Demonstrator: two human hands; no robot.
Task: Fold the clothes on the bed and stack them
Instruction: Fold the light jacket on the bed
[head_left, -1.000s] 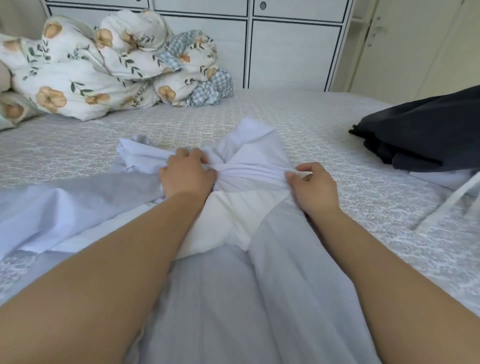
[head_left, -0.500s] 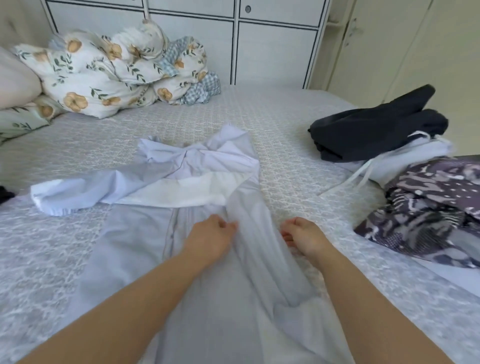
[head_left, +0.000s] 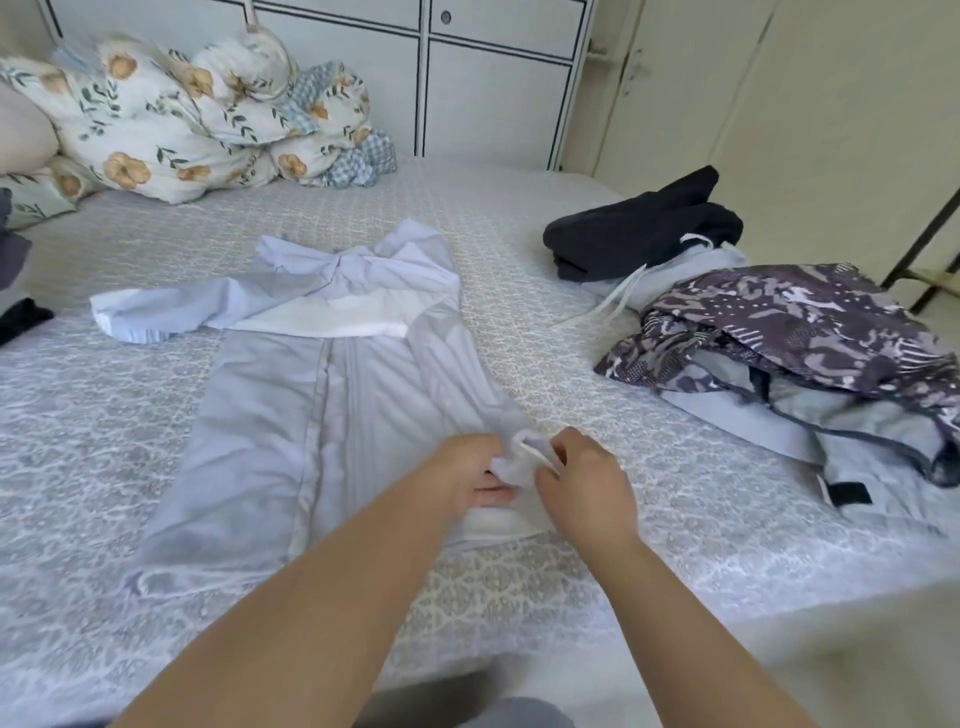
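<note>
A pale lilac-grey zip jacket (head_left: 291, 410) lies lengthwise on the bed, collar end far from me, one sleeve stretched out to the left. Its right sleeve is folded down along the body. My left hand (head_left: 462, 473) and my right hand (head_left: 582, 483) meet at the jacket's near right corner, and both pinch the white cuff end (head_left: 519, 457) of that sleeve. On the right of the bed sits a pile with a dark folded garment (head_left: 639, 228) on top of a light one, and beside it a purple patterned garment (head_left: 789, 332) over a grey one.
The bed (head_left: 597, 374) has a grey patterned cover. Floral pillows and a bunched quilt (head_left: 171, 119) fill the far left corner. Dark clothing (head_left: 21, 317) shows at the left edge. White cupboards (head_left: 467, 73) stand behind the bed, and the bed's near edge is just below my forearms.
My hands left the collar area and came back toward me along the jacket to its near right corner, where they now pinch the cuff. The view pulled back and shows more of the bed.
</note>
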